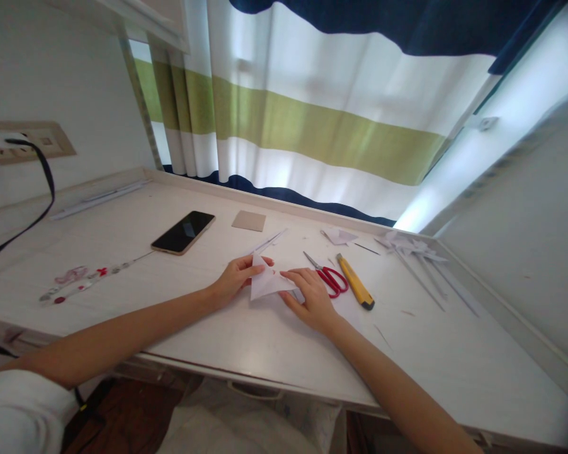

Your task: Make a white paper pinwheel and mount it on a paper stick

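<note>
Here folded paper lies between left hand and right hand.

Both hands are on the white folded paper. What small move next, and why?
Probably press the right hand along the folded paper to sharpen its crease while the left hand steadies the tip: it lies as a flat triangle under both hands, and the scissors lie untouched beside them.

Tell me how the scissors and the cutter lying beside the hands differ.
The scissors have red loop handles; the cutter is a straight yellow bar with a dark end. The scissors lie right beside the right hand; the cutter lies farther out. Both rest flat on the white table, angled alike, neither held.
</note>
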Motion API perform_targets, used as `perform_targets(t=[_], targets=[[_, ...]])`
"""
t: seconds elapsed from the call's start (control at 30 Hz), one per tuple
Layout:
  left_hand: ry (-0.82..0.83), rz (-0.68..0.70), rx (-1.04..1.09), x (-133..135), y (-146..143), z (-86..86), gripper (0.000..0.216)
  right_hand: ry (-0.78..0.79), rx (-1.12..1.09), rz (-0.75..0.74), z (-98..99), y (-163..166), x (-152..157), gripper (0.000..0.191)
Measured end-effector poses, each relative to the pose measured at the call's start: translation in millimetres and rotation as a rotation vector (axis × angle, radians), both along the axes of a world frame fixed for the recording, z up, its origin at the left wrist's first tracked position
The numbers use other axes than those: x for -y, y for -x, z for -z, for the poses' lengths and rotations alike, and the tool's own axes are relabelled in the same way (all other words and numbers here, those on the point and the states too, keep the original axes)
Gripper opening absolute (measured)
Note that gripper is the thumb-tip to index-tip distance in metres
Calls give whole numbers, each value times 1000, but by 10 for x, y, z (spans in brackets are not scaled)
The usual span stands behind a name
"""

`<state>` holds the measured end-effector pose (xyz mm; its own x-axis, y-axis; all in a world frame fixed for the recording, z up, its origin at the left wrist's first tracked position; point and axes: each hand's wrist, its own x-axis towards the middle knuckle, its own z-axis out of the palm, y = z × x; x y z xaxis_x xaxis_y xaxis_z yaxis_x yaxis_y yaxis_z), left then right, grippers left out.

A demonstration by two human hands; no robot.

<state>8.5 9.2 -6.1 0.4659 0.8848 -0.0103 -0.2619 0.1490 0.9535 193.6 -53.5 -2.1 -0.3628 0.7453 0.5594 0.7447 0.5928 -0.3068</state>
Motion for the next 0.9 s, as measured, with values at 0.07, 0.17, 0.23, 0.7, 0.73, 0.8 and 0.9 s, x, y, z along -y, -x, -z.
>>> perform_targets(t=[0.07,0.17,0.23,0.7,0.73,0.8,0.9], targets=[[16,0,20,0,0,-9,28,9,-34,2,3,3,-2,32],[42,-22,61,-11,0,-11,26,23,-79,2,8,0,-8,32],[61,-42,91,-28,0,-5,24,38,-98,-3,15,-5,-17,32],[130,-63,183,-81,-6,10,17,301,-308,-49,88,-19,-82,27],[127,-57,186,-82,-8,12,17,339,-341,-50,103,-17,-92,27],[118,-44,194,-84,-9,18,18,422,-407,-57,140,-19,-118,26],[97,-12,202,-84,-3,29,23,549,-503,-90,186,-30,-155,25]])
